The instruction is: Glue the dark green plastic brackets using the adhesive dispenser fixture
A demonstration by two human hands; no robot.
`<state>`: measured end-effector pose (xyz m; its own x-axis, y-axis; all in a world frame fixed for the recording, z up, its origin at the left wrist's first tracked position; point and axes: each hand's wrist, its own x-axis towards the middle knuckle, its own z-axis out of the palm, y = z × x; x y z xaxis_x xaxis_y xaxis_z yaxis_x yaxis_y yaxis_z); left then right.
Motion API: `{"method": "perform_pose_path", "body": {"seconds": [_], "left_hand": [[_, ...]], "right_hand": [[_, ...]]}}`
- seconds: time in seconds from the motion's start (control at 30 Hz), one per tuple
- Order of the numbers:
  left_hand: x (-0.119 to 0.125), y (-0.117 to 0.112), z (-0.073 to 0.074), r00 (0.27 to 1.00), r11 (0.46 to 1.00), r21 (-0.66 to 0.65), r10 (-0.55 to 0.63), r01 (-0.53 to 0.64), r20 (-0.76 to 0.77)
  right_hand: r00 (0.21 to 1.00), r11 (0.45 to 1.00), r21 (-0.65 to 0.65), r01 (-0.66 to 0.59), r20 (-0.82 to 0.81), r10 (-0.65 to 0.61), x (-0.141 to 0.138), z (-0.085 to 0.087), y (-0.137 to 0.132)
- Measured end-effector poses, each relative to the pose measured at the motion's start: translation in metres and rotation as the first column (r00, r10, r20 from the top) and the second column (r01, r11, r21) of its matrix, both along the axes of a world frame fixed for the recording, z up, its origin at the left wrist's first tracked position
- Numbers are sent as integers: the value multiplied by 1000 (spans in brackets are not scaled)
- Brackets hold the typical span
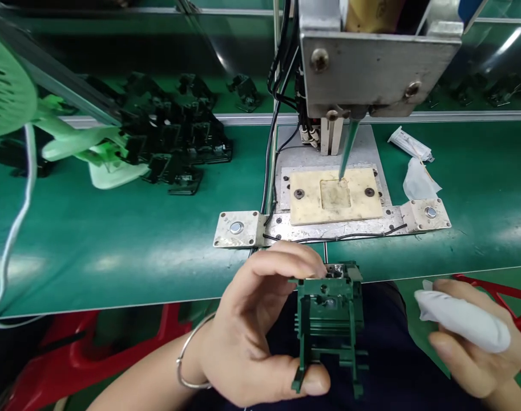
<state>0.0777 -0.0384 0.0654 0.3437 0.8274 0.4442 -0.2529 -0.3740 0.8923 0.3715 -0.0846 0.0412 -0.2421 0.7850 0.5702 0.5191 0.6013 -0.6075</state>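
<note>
My left hand [251, 319] grips a dark green plastic frame part [328, 311], with the fingers over its top and the thumb across its lower end. A small metal piece shows in the part's upper opening. My right hand [474, 348] sits to the right of the part, apart from it, and holds a folded white cloth [461, 317] against its fingers. Both hands are over my dark lap, just below the front edge of a green workbench belt [114, 268]. A thin metal bangle [187, 354] circles my left wrist.
Ahead stands a metal dispensing head [375, 63] with a green tapered nozzle [348, 149] over a cream fixture plate [335, 197] bolted to a steel base. Dark parts [174, 137] lie heaped at left, beside a green fan [7, 80]. A white tube [410, 144] lies at right.
</note>
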Motion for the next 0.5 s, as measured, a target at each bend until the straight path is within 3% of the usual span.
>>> {"method": "perform_pose_path", "body": {"seconds": [0.07, 0.13, 0.3, 0.5], "left_hand": [[2, 1, -2, 1000, 999, 42, 5, -5, 2], [4, 1, -2, 1000, 997, 80, -7, 7, 0], [6, -1, 0, 999, 990, 140, 16, -11, -34], [7, -1, -1, 991, 981, 184, 88, -69, -99]], "right_hand": [[993, 996, 0, -90, 72, 90, -11, 11, 1], [984, 994, -40, -102, 144, 107, -22, 20, 2], [955, 968, -107, -227, 170, 243, -40, 22, 0], [981, 989, -3, -148, 129, 147, -62, 20, 16]]}}
